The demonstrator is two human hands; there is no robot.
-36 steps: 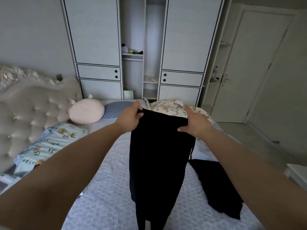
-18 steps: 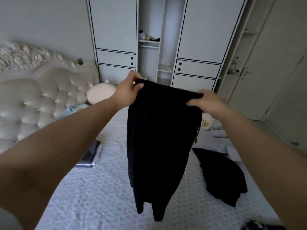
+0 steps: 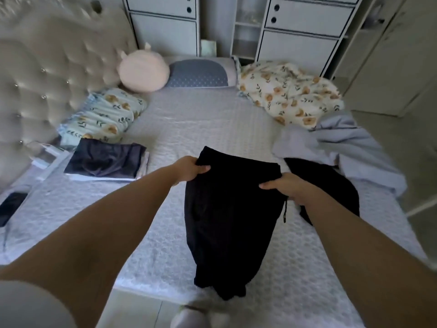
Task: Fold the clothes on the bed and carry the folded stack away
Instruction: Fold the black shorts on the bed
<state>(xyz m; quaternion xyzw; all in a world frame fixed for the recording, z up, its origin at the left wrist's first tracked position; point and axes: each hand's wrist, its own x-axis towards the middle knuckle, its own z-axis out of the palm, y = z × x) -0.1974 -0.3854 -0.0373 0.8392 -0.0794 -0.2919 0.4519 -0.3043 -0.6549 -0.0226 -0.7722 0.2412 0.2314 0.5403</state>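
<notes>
Black trousers (image 3: 227,223) hang low over the bed (image 3: 189,124), held by the waistband. My left hand (image 3: 189,170) pinches the waistband's left corner, and my right hand (image 3: 281,187) grips its right corner. The trouser legs drape down past the bed's near edge. A folded stack (image 3: 105,162) with a dark navy garment on top lies at the left of the bed. Another black garment (image 3: 331,183) lies crumpled on the bed, right of my right hand. A light blue garment (image 3: 350,147) is bunched at the right edge.
A floral quilt (image 3: 288,93) is heaped at the far right, with a floral pillow (image 3: 104,114), a pink plush cushion (image 3: 143,71) and a grey pillow (image 3: 198,73) by the tufted headboard (image 3: 47,67). A dark phone (image 3: 10,207) lies at the left. White wardrobes (image 3: 305,31) stand behind.
Both hands have lowered the black trousers from chest height down toward the bed, still gripping the waistband. The camera has tilted down from the wardrobe to the mattress.
</notes>
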